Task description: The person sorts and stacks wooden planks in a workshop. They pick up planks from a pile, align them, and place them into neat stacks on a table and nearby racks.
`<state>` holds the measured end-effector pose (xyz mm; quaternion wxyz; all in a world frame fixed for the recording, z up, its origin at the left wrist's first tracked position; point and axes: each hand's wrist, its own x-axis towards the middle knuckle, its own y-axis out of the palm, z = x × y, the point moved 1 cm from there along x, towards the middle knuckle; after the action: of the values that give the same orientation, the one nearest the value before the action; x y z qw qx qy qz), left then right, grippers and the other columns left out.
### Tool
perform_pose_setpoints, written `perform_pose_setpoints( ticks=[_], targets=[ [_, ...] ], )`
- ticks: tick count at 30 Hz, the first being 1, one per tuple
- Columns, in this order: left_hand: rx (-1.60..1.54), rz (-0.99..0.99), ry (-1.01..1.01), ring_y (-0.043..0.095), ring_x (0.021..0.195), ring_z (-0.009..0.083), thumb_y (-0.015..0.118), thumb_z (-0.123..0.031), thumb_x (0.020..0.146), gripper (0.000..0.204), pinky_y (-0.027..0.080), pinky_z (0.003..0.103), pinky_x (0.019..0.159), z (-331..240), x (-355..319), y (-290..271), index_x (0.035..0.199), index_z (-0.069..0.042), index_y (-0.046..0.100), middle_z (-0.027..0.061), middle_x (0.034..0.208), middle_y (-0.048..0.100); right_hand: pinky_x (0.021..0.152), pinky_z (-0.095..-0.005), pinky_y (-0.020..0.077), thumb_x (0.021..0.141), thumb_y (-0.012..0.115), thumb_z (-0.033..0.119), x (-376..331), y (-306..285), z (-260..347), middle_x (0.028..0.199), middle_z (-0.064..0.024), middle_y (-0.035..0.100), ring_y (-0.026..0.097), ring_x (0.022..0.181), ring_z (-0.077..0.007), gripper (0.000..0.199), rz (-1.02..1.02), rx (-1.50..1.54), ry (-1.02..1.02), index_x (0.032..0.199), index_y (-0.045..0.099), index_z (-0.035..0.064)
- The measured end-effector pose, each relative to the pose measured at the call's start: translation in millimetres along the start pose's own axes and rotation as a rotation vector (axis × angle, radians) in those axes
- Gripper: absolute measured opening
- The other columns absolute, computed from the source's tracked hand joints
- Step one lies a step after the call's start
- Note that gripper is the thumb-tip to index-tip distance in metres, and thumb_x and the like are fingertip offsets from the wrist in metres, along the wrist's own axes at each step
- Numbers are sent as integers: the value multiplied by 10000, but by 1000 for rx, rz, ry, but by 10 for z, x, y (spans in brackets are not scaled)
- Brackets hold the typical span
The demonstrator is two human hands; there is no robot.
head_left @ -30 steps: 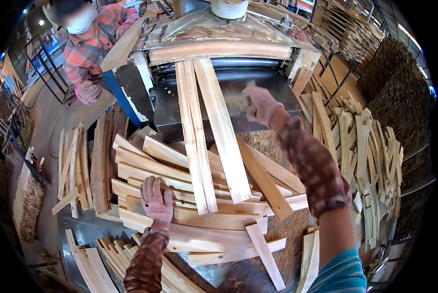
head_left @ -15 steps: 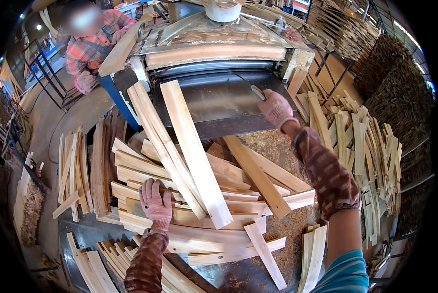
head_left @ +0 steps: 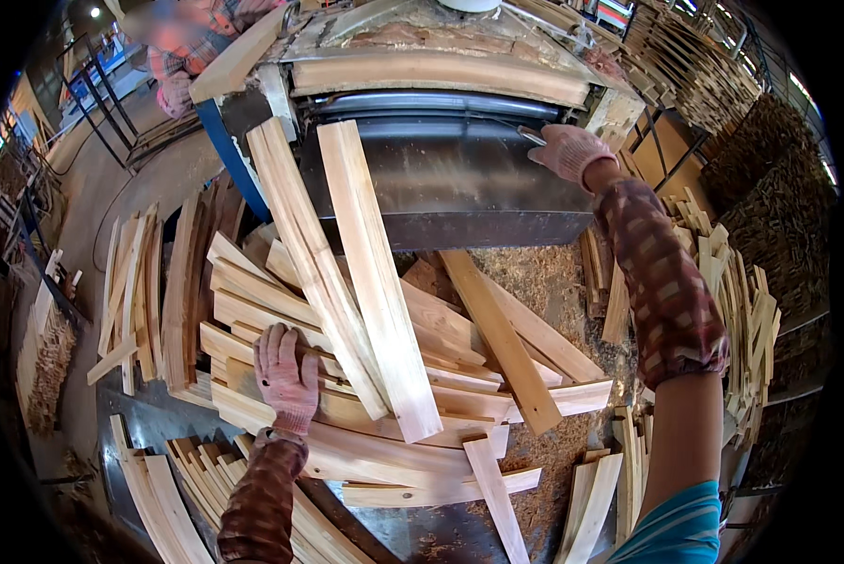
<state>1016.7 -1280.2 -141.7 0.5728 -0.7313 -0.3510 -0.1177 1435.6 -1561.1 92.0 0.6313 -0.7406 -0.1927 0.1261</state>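
My left hand (head_left: 287, 378), in a pinkish glove, lies with its fingers stretched over a pile of curved wooden slats (head_left: 375, 456). At the feed mouth of a large planer-like machine (head_left: 441, 75), my gloved right hand (head_left: 575, 153) is closed on a thin rod-like tool with a pale handle (head_left: 532, 136). Its thin end reaches toward the shiny roller (head_left: 431, 105); the exact kind of tool cannot be made out. Two long slats (head_left: 320, 273) (head_left: 379, 282) lean from the pile onto the dark metal bed (head_left: 459, 183). A browner slat (head_left: 502, 343) lies across the pile to their right.
Another person (head_left: 182, 56) in a plaid shirt stands at the machine's far left. Stacked slats (head_left: 140, 291) stand at the left, and more (head_left: 741, 329) at the right. Sawdust (head_left: 544, 282) covers the surface below the bed. Short slats (head_left: 591, 498) lie near the front.
My right hand with the thin tool has moved right and farther forward, toward the roller's right end. The left hand stays on the pile. The whole view has shifted slightly.
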Motion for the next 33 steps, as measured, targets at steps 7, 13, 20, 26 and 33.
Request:
perform_pose_setpoints(
  ticks=[7,13,20,26,33],
  targets=[
    [-2,-21,11,514,1279,418,605,-234,925,402,363,541,1130,-19,-3,34,1281,-47,584,200,1351,569,939,-450,526,897,642,436,86,208,-389,1155,-217,704,663,1121,-380,460,52,-21,53,1145,718,55],
    [22,-17,13,505,1293,414,623,-234,922,417,365,537,1130,72,-65,15,1297,-57,582,184,1371,566,951,-468,520,904,598,396,-285,-58,-410,1146,-198,702,662,1107,-378,431,11,62,6,1160,686,61],
    [8,18,-5,507,1270,430,622,-226,912,413,371,546,1120,1,-10,18,1279,-43,578,206,1355,560,920,-460,508,911,589,468,-19,230,-133,1069,-219,696,657,1061,-403,485,-72,265,-47,1115,676,37],
    [-38,31,11,503,1291,406,618,-221,901,404,350,532,1140,-92,64,34,1262,-41,595,193,1350,565,838,-437,529,930,655,437,406,470,-749,943,-181,695,684,964,-340,416,-53,-68,-307,1086,705,55],
    [-37,-28,13,502,1296,402,622,-227,908,407,351,530,1139,24,-33,34,1272,-50,593,179,1362,565,687,-426,567,935,663,407,183,-70,-891,839,-143,679,707,808,-294,460,51,-191,-35,1093,681,-25]
  ],
)
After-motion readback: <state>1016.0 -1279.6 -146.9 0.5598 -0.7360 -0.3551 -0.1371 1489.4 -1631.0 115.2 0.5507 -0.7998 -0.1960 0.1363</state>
